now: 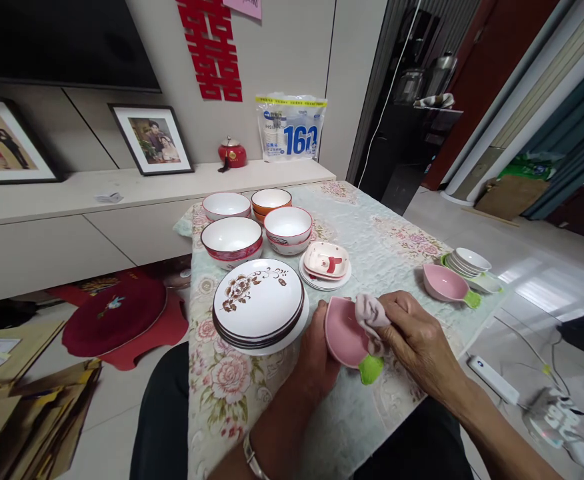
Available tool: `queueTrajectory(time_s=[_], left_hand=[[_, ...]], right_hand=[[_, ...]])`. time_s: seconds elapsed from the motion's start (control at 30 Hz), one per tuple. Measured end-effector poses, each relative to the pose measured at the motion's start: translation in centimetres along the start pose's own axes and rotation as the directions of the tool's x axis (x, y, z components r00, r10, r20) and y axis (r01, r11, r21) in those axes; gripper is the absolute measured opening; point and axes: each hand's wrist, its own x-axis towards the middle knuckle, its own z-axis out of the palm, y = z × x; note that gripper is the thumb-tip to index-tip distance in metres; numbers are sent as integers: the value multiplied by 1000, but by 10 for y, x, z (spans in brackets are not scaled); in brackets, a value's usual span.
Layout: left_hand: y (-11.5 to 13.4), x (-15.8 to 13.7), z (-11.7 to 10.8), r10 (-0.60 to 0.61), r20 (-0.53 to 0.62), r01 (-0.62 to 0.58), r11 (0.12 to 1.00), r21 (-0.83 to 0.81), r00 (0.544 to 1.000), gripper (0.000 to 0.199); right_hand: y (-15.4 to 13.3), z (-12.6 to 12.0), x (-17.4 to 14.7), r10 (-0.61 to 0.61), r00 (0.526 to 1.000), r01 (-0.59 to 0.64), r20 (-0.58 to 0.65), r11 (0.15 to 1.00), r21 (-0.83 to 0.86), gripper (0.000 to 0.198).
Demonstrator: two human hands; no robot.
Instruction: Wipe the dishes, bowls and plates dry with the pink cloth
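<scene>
My left hand [318, 357] grips the left side of a pink bowl [343, 333] with a green leaf-shaped handle, tilted above the table's near edge. In my right hand [415, 327] a pale pinkish cloth [371, 313] is bunched, and it touches the bowl's right rim. Just left of the bowl lies a stack of white plates [259, 300], the top one with brown flowers. Behind it are small dishes [326, 259] with a red figure, resting on white saucers. A second pink bowl [445, 283] with a green handle sits to the right, beside stacked small white bowls [472, 260].
Stacked bowls [232, 235] stand at the table's back left on the floral tablecloth [402, 227]. A cabinet beyond holds a red pot [233, 154], framed photos [153, 140] and a bag of cups [292, 130]. At left, a red stool [117, 320] and cardboard [37, 420]; at right, a power strip [493, 379].
</scene>
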Motion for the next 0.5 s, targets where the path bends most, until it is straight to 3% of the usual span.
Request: queueTrajectory(time_s=[0.1, 0.23, 0.37, 0.5], left_hand=[[-2, -3, 0, -28, 122, 28, 1000, -3, 992, 52], [0, -10, 1, 6, 229, -17, 999, 48, 973, 49], [5, -14, 4, 20, 233, -57, 986, 156, 972, 52], [5, -15, 4, 70, 130, -93, 979, 181, 989, 67]], right_hand=[[-5, 11, 2, -88, 992, 85, -86, 995, -46, 29], [-3, 25, 10, -136, 991, 137, 14, 986, -92, 40], [8, 27, 14, -12, 993, 15, 120, 1000, -25, 29], [16, 27, 10, 203, 959, -195, 200, 979, -58, 17]])
